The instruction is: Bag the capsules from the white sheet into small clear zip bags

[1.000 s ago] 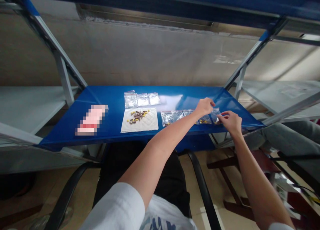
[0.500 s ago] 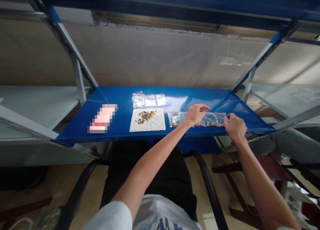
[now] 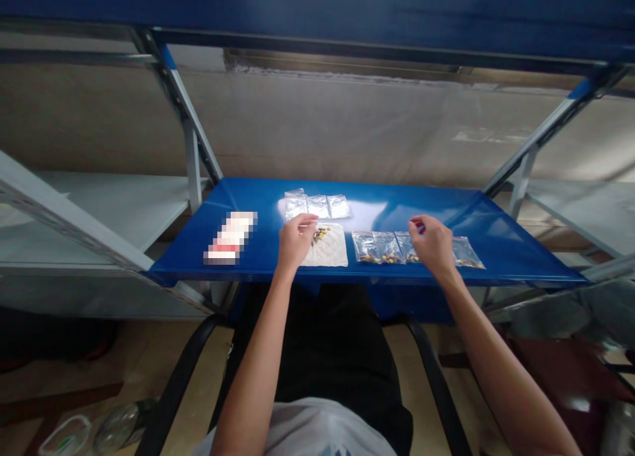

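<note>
A small pile of pills (image 3: 321, 233), yellow and dark brown, lies on a white napkin (image 3: 330, 252) near the front edge of the blue table (image 3: 268, 244). The left hand (image 3: 296, 243) is over the napkin's left part, thumb and fingertips close together beside the pills and hiding some; whether a pill is pinched cannot be told. To the right, a row of clear bags (image 3: 367, 243) lies along the table, yellow and dark pieces gathered at their near ends. The right hand (image 3: 432, 244) is over this row, fingers curled, covering its middle; contact and grip cannot be told. The two hands are well apart. Behind the napkin, three flat bags (image 3: 317, 206) lie side by side. Farther left, a pink and white item (image 3: 231, 239) is pixelated past reading. Beyond the table stands a grey wall (image 3: 337, 125); a blue shelf (image 3: 317, 12) runs overhead.
</note>
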Demonstrator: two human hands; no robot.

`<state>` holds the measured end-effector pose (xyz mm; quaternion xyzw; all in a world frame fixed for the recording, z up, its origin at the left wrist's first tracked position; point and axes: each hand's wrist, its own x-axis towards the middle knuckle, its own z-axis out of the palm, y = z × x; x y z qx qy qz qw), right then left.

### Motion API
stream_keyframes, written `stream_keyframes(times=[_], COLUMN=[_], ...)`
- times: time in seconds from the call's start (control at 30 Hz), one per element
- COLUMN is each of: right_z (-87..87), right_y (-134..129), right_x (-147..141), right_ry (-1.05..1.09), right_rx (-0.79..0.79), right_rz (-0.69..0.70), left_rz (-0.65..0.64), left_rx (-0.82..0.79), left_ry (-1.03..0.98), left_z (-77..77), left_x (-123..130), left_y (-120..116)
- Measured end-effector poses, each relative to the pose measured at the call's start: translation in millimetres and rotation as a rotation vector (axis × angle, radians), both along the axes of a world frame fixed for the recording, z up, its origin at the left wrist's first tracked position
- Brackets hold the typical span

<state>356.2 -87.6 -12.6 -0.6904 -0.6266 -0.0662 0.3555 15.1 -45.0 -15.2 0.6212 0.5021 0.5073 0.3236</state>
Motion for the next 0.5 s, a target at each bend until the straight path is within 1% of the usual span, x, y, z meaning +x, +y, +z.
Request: stream_keyframes(times=[0.07, 0.1, 0.13, 0.17, 0.23, 0.27, 0.33, 0.4, 0.5], right_z=[4.5, 6.0, 7.1, 7.8, 7.7, 7.0, 4.4, 0.5, -5.5], right_y=[28.2, 43.4, 58.8, 73.9, 100.9, 112.1, 128.8, 138.4, 143.9], right_x=[-46.8, -70.6, -93.8, -115.9, -154.4, -170.1, -194.0, -208.6, -218.4], right_ry=[0.193, 0.292, 0.38, 0.43, 0.436, 0.406, 0.297, 0.249, 0.24], right_rx=[-0.052, -0.096, -0.152, -0.207, -0.3, -0.341, -0.371, -0.377, -0.384], right_rz=[0.192, 0.292, 0.383, 0.44, 0.461, 0.454, 0.41, 0.384, 0.369], left_rz=[0.147, 0.204, 0.239, 0.259, 0.281, 0.283, 0.283, 0.288, 0.285], left_rx=[0.024, 0.01, -0.019, -0.053, -0.12, -0.146, -0.189, -0.219, -0.231], left_ry=[0.11, 0.175, 0.242, 0.311, 0.434, 0.48, 0.537, 0.555, 0.521], left_z=[-2.2, -3.1, -4.0, -4.8, -6.3, -7.1, -8.7, -10.8, -14.0], left_x=[-27.5, -38.0, -46.2, -52.2, -58.1, -58.7, -56.9, -53.6, -50.0], left_y=[17.3, 27.1, 37.1, 46.8, 63.8, 70.4, 79.2, 83.0, 83.5])
